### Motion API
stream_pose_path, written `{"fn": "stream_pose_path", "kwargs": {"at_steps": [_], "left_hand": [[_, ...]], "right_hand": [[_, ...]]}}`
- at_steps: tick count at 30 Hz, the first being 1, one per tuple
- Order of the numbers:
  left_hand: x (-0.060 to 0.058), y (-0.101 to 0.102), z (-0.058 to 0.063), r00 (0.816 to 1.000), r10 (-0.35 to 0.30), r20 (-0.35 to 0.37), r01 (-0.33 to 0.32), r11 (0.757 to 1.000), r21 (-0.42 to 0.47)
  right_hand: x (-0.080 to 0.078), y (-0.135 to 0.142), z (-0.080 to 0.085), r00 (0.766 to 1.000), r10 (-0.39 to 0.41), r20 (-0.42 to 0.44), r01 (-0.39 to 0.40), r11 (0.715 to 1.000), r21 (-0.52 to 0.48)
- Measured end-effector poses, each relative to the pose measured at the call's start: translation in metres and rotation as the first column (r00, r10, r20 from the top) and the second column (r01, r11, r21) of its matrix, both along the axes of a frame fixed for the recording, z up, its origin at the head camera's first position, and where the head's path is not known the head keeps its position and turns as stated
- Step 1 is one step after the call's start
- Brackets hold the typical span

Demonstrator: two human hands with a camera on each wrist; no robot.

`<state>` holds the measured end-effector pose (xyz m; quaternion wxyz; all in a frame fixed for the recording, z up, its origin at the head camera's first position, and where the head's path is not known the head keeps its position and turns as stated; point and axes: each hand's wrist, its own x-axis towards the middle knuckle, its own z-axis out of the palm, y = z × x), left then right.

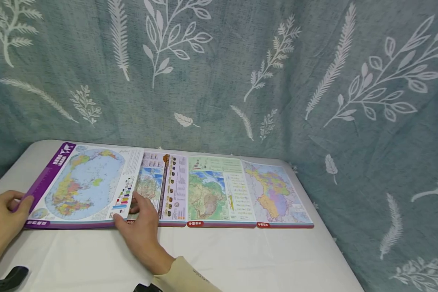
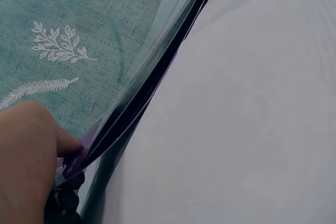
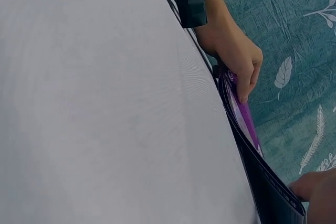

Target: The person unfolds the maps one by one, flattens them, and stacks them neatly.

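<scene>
A world map sheet (image 1: pixel 109 182) with a purple left border lies at the left of a row of map sheets. My left hand (image 1: pixel 8 213) pinches its purple edge, thumb on top, as the left wrist view also shows with the hand (image 2: pixel 31 156) at the lower left. My right hand (image 1: pixel 143 225) grips the right edge of the same sheet near its lower corner, thumb on top and fingers underneath. In the right wrist view the sheet's purple border (image 3: pixel 245 116) bends upward between both hands. Part of a second map (image 1: pixel 149 186) shows beneath it.
Further right lie a relief map (image 1: pixel 206 194) and a coloured province map (image 1: pixel 277 190), side by side with red title tabs. All rest on a white table (image 1: pixel 241 259). A green leaf-patterned curtain (image 1: pixel 219 81) hangs behind. A black strap (image 1: pixel 12 278) shows at lower left.
</scene>
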<state>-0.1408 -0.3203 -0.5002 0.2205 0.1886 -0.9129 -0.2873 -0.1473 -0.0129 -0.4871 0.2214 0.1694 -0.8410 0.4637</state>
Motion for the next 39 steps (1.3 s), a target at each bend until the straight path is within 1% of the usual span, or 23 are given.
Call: {"fn": "stream_pose_path", "kwargs": {"at_steps": [3, 7, 11, 13, 15, 17, 21, 28, 33, 35, 39], "left_hand": [[0.001, 0.003, 0.002, 1.0, -0.008, 0.027, 0.008, 1.0, -0.007], [0.004, 0.009, 0.009, 0.999, -0.014, 0.029, 0.015, 1.0, -0.027], [0.007, 0.016, 0.015, 1.0, -0.022, -0.011, 0.021, 0.997, -0.076], [0.008, 0.018, 0.017, 0.998, -0.037, -0.044, 0.032, 0.994, -0.1], [0.008, 0.021, 0.018, 0.996, -0.054, -0.067, 0.045, 0.992, -0.122], [0.008, 0.023, 0.019, 0.995, -0.071, -0.077, 0.06, 0.988, -0.14], [0.009, 0.026, 0.021, 0.991, -0.101, -0.084, 0.086, 0.983, -0.16], [0.01, 0.033, 0.019, 0.989, -0.129, -0.079, 0.115, 0.98, -0.163], [0.01, 0.039, 0.018, 0.982, -0.162, -0.095, 0.145, 0.976, -0.164], [0.009, 0.041, 0.017, 0.98, -0.174, -0.094, 0.158, 0.975, -0.16], [0.009, 0.047, 0.016, 0.976, -0.191, -0.108, 0.173, 0.972, -0.158]], "right_hand": [[0.0, 0.003, -0.001, 0.999, -0.014, -0.03, 0.014, 1.0, 0.023], [0.0, 0.007, -0.002, 0.998, -0.027, -0.062, 0.03, 0.998, 0.048], [0.0, 0.01, -0.001, 0.999, -0.024, -0.026, 0.025, 0.999, 0.047], [0.0, 0.013, -0.001, 1.0, -0.02, -0.008, 0.021, 0.999, 0.048], [-0.001, 0.016, -0.001, 1.0, -0.02, -0.01, 0.02, 0.999, 0.049], [-0.002, 0.019, -0.002, 0.999, -0.023, -0.029, 0.024, 0.998, 0.057], [-0.003, 0.026, -0.003, 0.998, -0.027, -0.065, 0.031, 0.997, 0.07], [-0.001, 0.036, -0.005, 0.998, -0.024, -0.063, 0.029, 0.997, 0.074], [-0.003, 0.042, -0.006, 0.994, -0.026, -0.111, 0.034, 0.997, 0.073], [-0.003, 0.045, -0.006, 0.993, -0.025, -0.114, 0.033, 0.997, 0.064], [-0.004, 0.05, -0.006, 0.995, -0.027, -0.091, 0.032, 0.998, 0.051]]}}
